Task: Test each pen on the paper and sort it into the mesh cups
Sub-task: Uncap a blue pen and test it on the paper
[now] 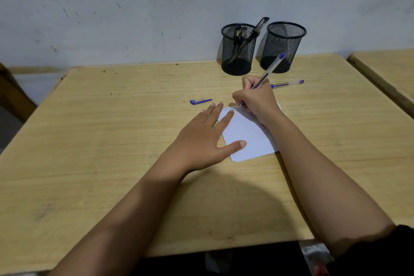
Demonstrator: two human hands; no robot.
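Pen (clear barrel, blue end) slants, tip on white paper.

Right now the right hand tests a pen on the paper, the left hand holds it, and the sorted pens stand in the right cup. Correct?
No: the head view shows those pens in the left cup. The right hand does test a pen, the left hand holding the paper.

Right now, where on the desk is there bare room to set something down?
Bare: the desk's left half, beyond the cap and left hand; the right edge, past the paper. Crowded: between the cups and the right hand's pen, where a spare pen lies.
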